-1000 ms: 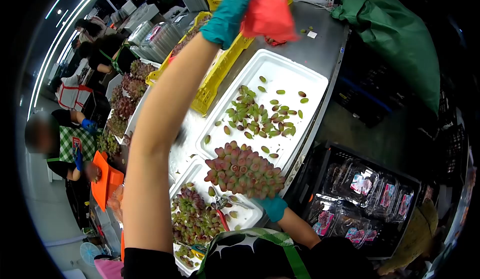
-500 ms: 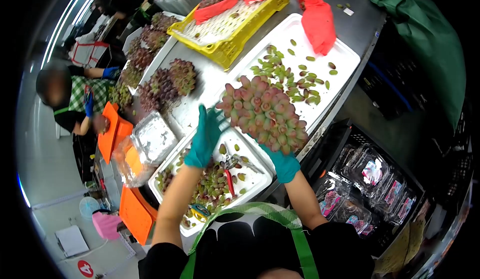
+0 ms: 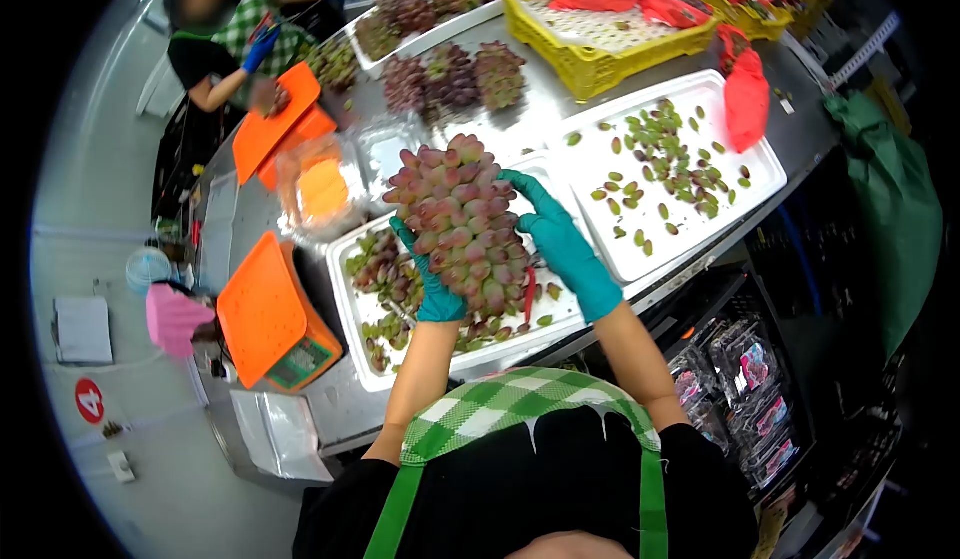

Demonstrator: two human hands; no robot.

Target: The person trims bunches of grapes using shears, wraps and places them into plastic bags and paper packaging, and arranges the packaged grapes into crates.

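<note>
A large cluster of pink-green succulents [image 3: 465,221] is held up over the left white tray [image 3: 350,344]. My left hand [image 3: 432,284], in a teal glove, supports its lower left side, with part of the fingers hidden behind it. My right hand [image 3: 565,244], also gloved, has its thumb and fingers at the cluster's right edge. Below, the tray holds loose leaves and a red-handled tool [image 3: 529,294], partly covered by the cluster. Green and reddish loose leaves [image 3: 665,149] lie scattered on the right white tray [image 3: 640,267].
Yellow crates [image 3: 590,74], a red cloth [image 3: 745,109] and more succulent clusters [image 3: 450,79] are at the back. Clear containers [image 3: 322,184] and an orange scale [image 3: 275,309] stand left. A co-worker in blue gloves [image 3: 262,49] is at back left. Packaged boxes [image 3: 745,369] fill a black crate at right.
The view has turned and shifted. The cluster is now over the left tray, and my left hand, earlier apart from it with fingers spread, is now on its left side.
</note>
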